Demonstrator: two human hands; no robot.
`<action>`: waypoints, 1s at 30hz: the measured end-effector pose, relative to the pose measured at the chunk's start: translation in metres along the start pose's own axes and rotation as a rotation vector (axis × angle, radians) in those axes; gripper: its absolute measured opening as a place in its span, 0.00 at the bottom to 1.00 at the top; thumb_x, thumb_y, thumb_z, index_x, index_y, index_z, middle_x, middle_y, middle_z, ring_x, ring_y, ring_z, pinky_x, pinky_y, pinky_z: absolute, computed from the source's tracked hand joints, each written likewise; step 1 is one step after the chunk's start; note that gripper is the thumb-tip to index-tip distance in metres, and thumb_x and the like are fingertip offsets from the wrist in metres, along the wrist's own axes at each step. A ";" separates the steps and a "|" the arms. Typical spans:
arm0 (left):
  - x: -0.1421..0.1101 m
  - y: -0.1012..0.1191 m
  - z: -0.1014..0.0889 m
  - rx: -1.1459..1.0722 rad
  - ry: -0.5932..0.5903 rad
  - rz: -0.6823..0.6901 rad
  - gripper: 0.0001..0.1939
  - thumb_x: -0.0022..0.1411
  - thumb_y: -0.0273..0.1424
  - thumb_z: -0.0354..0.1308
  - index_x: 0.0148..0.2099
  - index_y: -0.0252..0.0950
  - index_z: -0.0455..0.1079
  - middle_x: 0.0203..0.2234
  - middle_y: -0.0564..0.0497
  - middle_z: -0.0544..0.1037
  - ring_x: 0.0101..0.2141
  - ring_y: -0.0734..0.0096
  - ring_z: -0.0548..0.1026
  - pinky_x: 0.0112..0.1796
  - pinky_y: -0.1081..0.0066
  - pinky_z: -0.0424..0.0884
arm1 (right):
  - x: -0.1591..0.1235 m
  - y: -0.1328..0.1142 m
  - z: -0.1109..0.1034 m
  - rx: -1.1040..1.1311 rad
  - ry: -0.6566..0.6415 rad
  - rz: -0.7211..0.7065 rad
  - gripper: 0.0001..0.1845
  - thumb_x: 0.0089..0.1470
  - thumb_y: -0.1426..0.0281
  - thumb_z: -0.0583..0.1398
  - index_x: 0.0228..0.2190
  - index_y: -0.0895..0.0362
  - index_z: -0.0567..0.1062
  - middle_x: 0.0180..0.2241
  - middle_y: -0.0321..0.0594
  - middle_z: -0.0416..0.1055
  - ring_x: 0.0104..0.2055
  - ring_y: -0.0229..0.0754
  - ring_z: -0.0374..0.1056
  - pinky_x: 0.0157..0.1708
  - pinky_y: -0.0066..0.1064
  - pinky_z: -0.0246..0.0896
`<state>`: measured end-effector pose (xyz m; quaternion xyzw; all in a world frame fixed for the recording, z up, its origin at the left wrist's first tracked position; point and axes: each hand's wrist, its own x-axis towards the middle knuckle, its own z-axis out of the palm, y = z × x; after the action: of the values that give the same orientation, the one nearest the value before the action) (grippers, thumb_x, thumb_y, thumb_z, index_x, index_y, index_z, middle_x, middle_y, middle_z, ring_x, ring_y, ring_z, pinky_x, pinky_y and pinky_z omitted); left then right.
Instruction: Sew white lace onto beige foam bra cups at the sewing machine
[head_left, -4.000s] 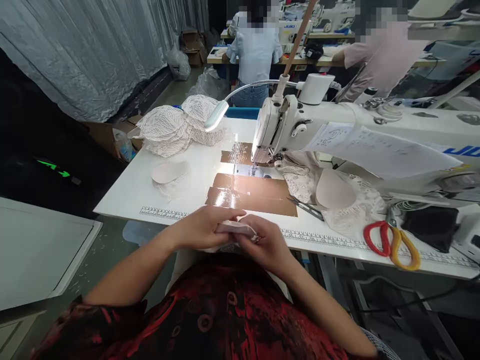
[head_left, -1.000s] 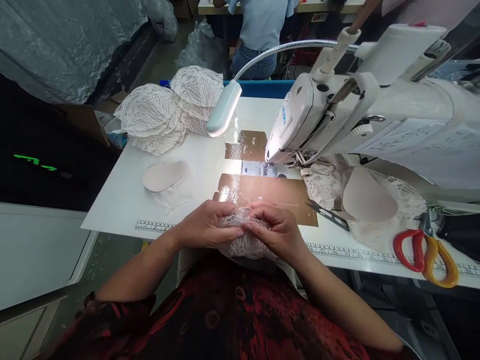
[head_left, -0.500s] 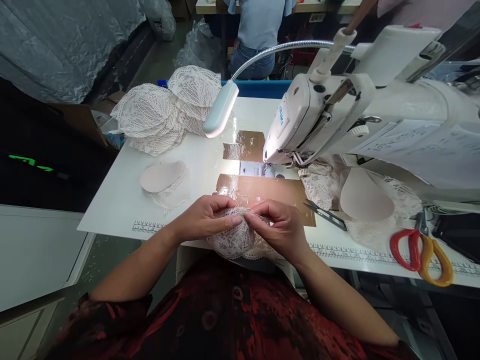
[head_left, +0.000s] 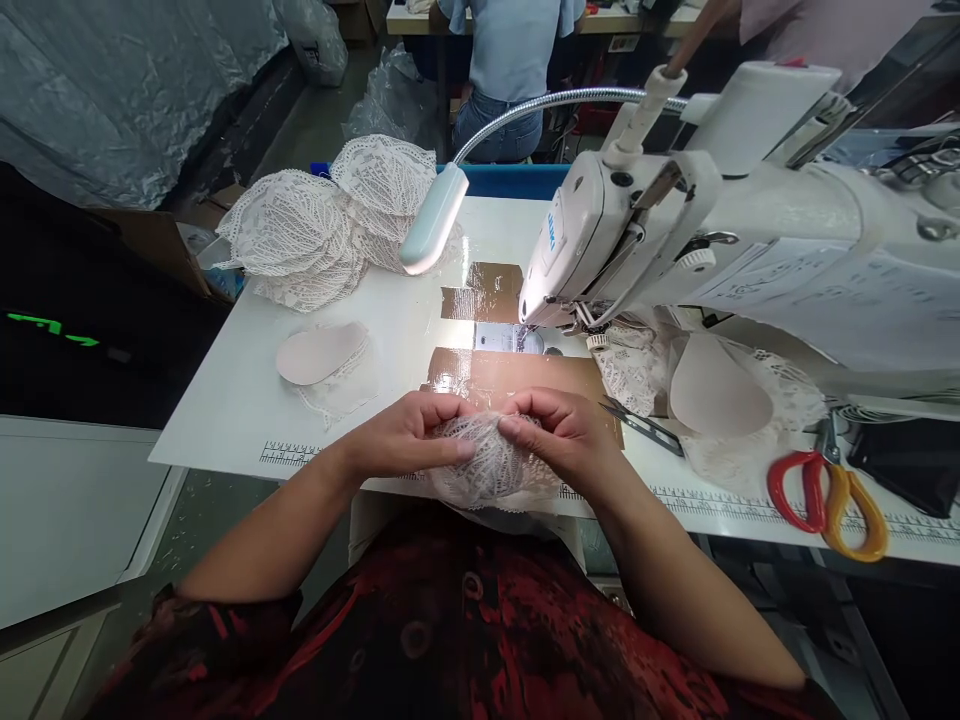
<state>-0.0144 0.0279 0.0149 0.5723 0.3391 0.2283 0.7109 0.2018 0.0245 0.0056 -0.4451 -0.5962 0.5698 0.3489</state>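
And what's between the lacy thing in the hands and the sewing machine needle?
In the head view, a shiny brown sheet, then a silvery plate.

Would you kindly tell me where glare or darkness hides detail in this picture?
In the head view, glare whitens part of the brown sheet; the black surface far left shows little detail; the lace in the left hand and right hand looks fairly clear.

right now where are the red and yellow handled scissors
In the head view, the scissors lie at right on the white table, just left of the black item.
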 end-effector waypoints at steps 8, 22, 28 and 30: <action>-0.012 -0.045 0.015 -0.480 0.076 -0.083 0.09 0.53 0.32 0.65 0.33 0.30 0.75 0.27 0.45 0.78 0.29 0.68 0.76 0.35 0.69 0.73 | -0.005 0.022 -0.006 0.417 0.346 0.132 0.17 0.41 0.55 0.67 0.27 0.54 0.71 0.24 0.35 0.70 0.25 0.38 0.66 0.28 0.31 0.63; 0.004 -0.042 0.035 -0.204 0.350 0.088 0.21 0.54 0.27 0.63 0.50 0.33 0.67 0.42 0.47 0.76 0.42 0.64 0.74 0.45 0.69 0.68 | -0.007 0.025 0.007 0.530 0.413 0.095 0.15 0.41 0.59 0.69 0.28 0.53 0.72 0.26 0.34 0.73 0.30 0.40 0.70 0.32 0.32 0.66; 0.001 -0.046 0.027 -0.395 0.277 0.090 0.11 0.54 0.27 0.61 0.42 0.33 0.73 0.31 0.50 0.77 0.35 0.70 0.75 0.41 0.71 0.68 | -0.003 0.029 0.001 0.600 0.502 0.128 0.15 0.40 0.61 0.69 0.29 0.53 0.73 0.27 0.33 0.73 0.31 0.38 0.70 0.34 0.32 0.67; -0.002 -0.048 0.025 -0.435 0.259 0.081 0.08 0.55 0.28 0.61 0.39 0.32 0.73 0.29 0.50 0.77 0.33 0.70 0.74 0.40 0.70 0.69 | -0.001 0.033 0.000 0.626 0.538 0.144 0.16 0.39 0.61 0.70 0.28 0.54 0.73 0.27 0.32 0.73 0.30 0.37 0.69 0.35 0.31 0.68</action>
<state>-0.0005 -0.0016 -0.0277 0.3851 0.3473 0.3954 0.7582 0.2067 0.0224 -0.0269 -0.4911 -0.2493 0.6096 0.5701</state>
